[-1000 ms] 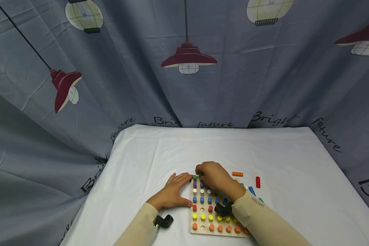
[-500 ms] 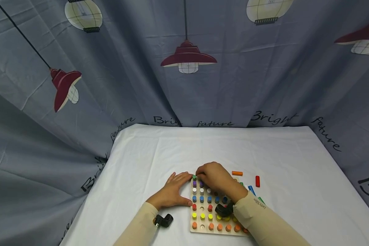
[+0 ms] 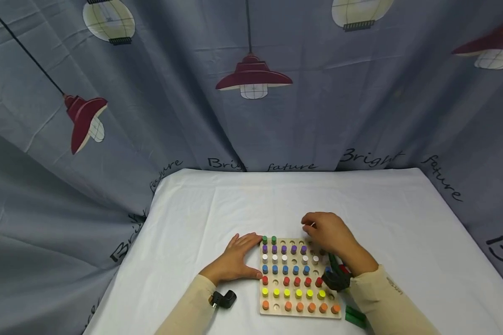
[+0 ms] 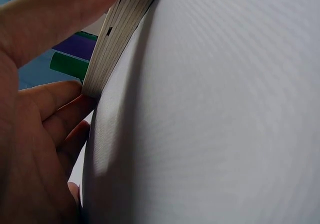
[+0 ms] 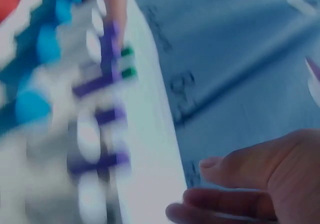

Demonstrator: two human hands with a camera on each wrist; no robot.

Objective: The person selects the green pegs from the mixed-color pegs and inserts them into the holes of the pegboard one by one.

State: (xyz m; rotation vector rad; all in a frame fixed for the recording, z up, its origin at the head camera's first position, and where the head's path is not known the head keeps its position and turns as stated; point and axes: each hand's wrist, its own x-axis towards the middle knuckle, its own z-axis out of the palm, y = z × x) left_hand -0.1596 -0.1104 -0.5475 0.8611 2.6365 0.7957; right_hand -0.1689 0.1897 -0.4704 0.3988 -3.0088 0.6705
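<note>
A pale wooden pegboard [image 3: 299,314] lies on the table, with rows of coloured pegs standing in it. My left hand [image 3: 236,260] rests at its left side, fingers and thumb spread along the edge; in the left wrist view fingertips meet the corner of the board beside a green peg [image 4: 69,65]. Two green pegs [image 3: 274,240] stand at the left of the back row, followed by bare holes. My right hand [image 3: 329,232] hovers over the back right corner, thumb and fingers apart with nothing seen between them. It hides part of that corner.
Loose green pegs [image 3: 355,317] lie right of the board, by the right sleeve. A red peg [image 3: 343,269] shows partly behind the right wrist's black camera [image 3: 336,280]. White cloth [image 3: 218,200] covers the table; a grey printed curtain [image 3: 172,116] hangs behind it.
My right hand has let go of a green peg, now standing second in the back row, and has moved right. My left hand has stayed at the board's edge.
</note>
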